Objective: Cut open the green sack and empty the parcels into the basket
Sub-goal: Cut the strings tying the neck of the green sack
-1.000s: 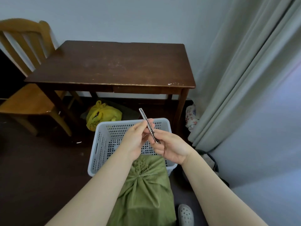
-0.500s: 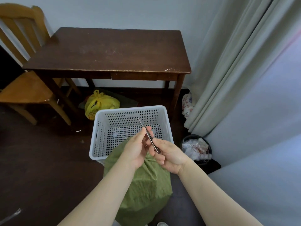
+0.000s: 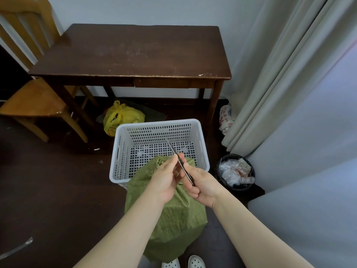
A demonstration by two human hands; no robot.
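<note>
Both hands hold a slim metal cutter (image 3: 180, 164): right hand (image 3: 202, 185) clamped round its handle, left hand (image 3: 166, 176) pinching its middle, above the tied green woven sack (image 3: 173, 219) leaning on the white perforated plastic basket (image 3: 119, 151).

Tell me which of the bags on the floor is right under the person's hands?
The green sack, leaning against the white basket. The yellow plastic bag lies farther off, under the table.

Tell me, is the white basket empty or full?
Empty: the basket's perforated floor shows bare, and the green sack leans against its front rim.
</note>
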